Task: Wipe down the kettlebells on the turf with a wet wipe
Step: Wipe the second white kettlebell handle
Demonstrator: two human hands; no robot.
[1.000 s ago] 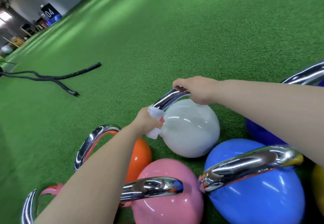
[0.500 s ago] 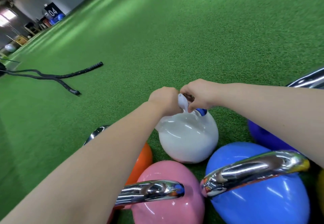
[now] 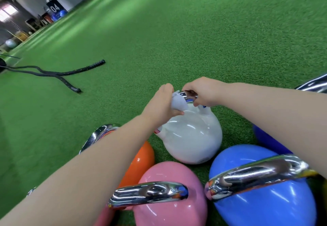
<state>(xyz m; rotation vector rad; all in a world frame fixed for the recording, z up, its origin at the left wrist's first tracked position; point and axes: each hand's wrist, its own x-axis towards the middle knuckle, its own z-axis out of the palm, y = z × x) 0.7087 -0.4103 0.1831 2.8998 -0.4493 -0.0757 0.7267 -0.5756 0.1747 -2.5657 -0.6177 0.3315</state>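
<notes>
We hold the white kettlebell [image 3: 192,137] steady on the turf [image 3: 177,40] with our right hand [image 3: 203,91], its fingers curled around the chrome handle [image 3: 184,95], probably so the bell cannot roll or tip while we rub it. Our left hand [image 3: 161,104] grips the bunched wet wipe [image 3: 178,102] and presses it against the handle just beside the right hand, at the top of the bell. The other kettlebells crowd close around: the orange one [image 3: 141,158] under our left forearm, the pink one [image 3: 169,195] and the light blue one [image 3: 261,195] nearest us, and a dark blue one [image 3: 269,142] behind our right arm, all seemingly waiting their turn. A black battle rope [image 3: 58,73] lies well apart on the turf to the left. Compared with a second ago, the wipe has travelled from the lower left end of the handle, where it joins the body, up to the top next to the right hand, and the bell stands more upright than it did then.
</notes>
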